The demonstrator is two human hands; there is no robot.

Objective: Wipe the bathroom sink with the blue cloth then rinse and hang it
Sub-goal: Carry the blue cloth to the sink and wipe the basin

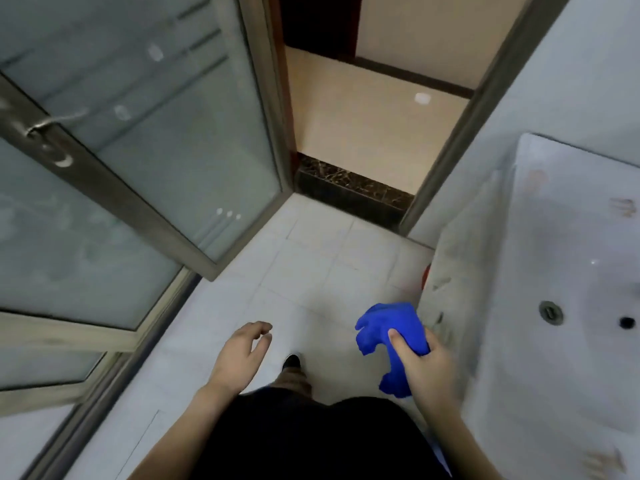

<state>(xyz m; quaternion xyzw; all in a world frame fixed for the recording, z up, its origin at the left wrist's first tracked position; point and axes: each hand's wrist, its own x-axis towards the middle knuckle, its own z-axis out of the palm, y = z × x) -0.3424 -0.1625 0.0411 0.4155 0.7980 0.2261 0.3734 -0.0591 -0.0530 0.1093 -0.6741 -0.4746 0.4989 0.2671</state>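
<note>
Right hand (pixel 429 365) has the blue cloth (pixel 391 341) bunched in its fingers just beside the sink (pixel 554 237); left hand (pixel 242 351) hangs loose, holding nothing. That dangling tail could snag the rim, and with the glass door (pixel 138 150) open nearby, stepping back might bump it.

No readable text, labels, brands or numbers. Brownish marks (pixel 623 206) on the sink (pixel 540 216) rim, far right, and another patch near right, are too blurred to tell if they are lettering.
</note>
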